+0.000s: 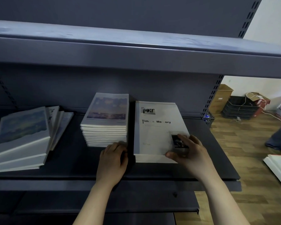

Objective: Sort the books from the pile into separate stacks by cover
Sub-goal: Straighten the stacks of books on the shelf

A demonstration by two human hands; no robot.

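Two hands are working at the shelf. The right hand is pinching the near corner of the Time & Memory stack, fingers lying on its cover, thumb pressing its front edge. The left hand is touching the painted-cover stack just left of that grip; whether it is holding, I cannot tell. The unsorted pile is lying far left.

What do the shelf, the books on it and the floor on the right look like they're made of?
Shelf: likely painted sheet metal, matt dark grey; folded front lip, slotted uprights. Time & Memory book and tall stack: paper with smooth card covers; cream page edges show. Floor: wood or wood-look laminate, planks with grain; cannot tell which.
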